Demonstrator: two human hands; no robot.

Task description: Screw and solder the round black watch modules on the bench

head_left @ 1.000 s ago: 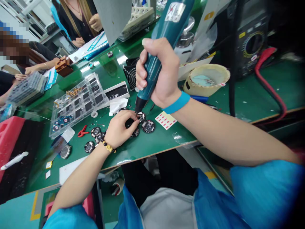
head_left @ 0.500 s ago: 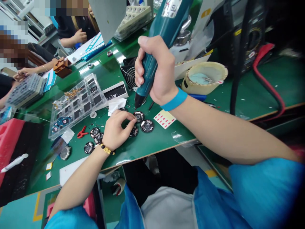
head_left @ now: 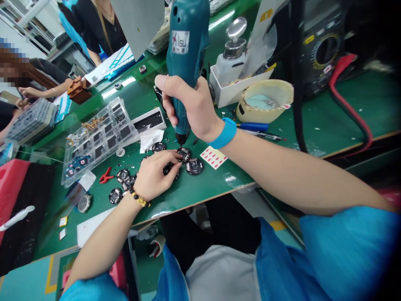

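Green antistatic tabletop [head_left: 219, 184] supports a round black circuit module [head_left: 184, 154], pinched between the fingers of the left hand [head_left: 152, 177] to steady it beneath the bit of a teal electric screwdriver [head_left: 186, 46], held upright in the clenched right hand [head_left: 191, 110].

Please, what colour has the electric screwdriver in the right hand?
The electric screwdriver is teal with a white label, best seen in the head view.

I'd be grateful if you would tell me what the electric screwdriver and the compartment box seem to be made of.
The electric screwdriver looks like moulded teal plastic, with a smooth satin sheen on its shell. The compartment box seems to be clear glossy plastic, since the dark pieces inside show through it.
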